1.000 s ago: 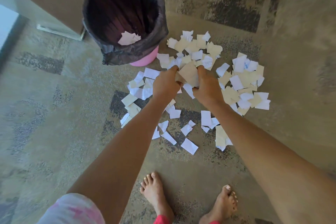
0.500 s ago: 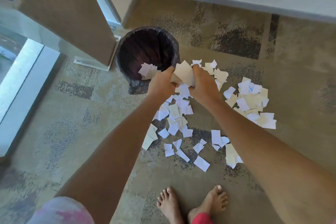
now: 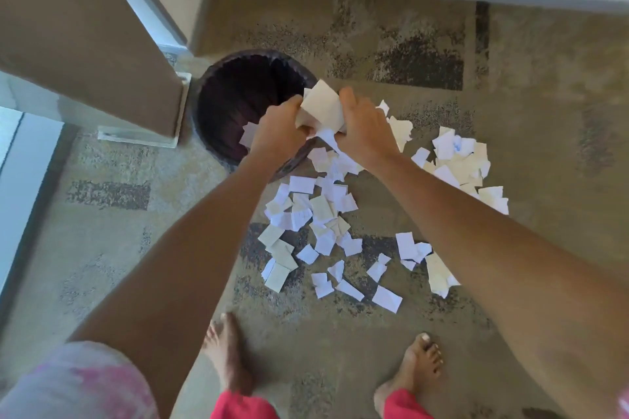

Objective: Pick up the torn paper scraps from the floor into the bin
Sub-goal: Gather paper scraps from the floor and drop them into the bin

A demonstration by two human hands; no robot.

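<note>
Both arms reach forward and down from the lower corners of the view, bare from the short sleeves to the wrists, elbows nearly straight and converging toward the middle. The left hand (image 3: 277,131) and the right hand (image 3: 362,127) sit side by side, backs up toward the camera, knuckles angled inward so the two face each other. Their fingers curl under and press in from either side, clamping a wad of scraps (image 3: 321,107) between them; the thumbs lie along the top edge of the wad. The wrists are level and close together. Below, two bare feet stand apart, toes pointing forward.
</note>
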